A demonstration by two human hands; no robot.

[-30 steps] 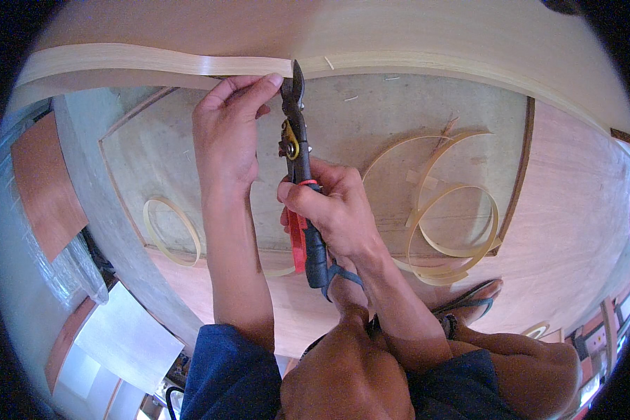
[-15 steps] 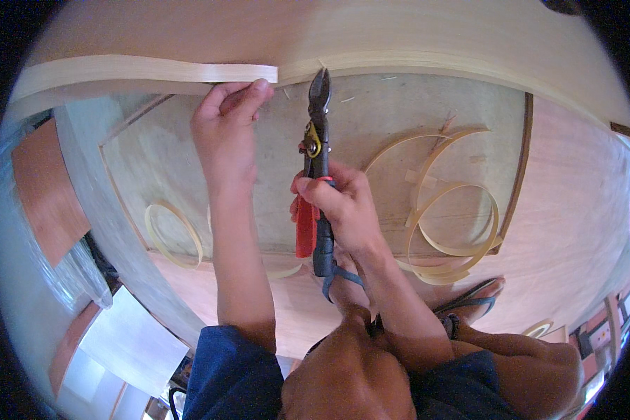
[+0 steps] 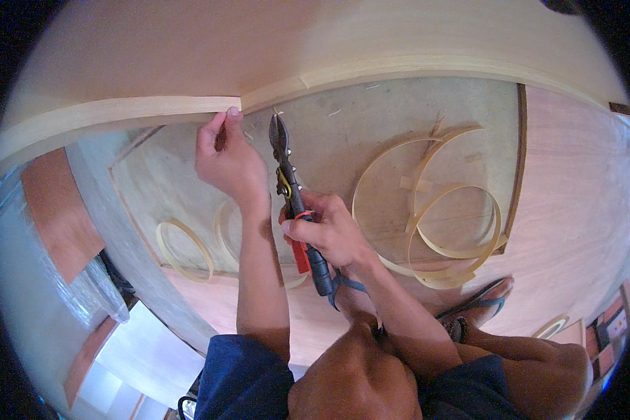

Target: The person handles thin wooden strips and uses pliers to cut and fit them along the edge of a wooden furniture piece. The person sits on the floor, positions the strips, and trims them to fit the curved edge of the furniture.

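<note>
A pale wood edging strip (image 3: 140, 108) runs along the panel's edge at the upper left and ends in a square-cut tip. My left hand (image 3: 234, 164) is closed at that tip, thumb and finger pinching its lower edge. Just to the right, my right hand (image 3: 332, 231) grips a pair of snips (image 3: 281, 150) with red and black handles. Their jaws point away from me, below the panel's edge and apart from the strip. A small sliver shows at the jaw tips.
The large wooden panel (image 3: 371, 31) spans the far side. Coiled strips (image 3: 493, 238) lie on the board (image 3: 315, 154) at right, with another loop (image 3: 189, 262) at left. Small offcuts lie near the far edge. My sandalled feet (image 3: 469, 308) are close by.
The strip's end has moved left and toward me, with my left hand at it, and now sits closer along the panel's edge. The snips have also moved left and toward me.
</note>
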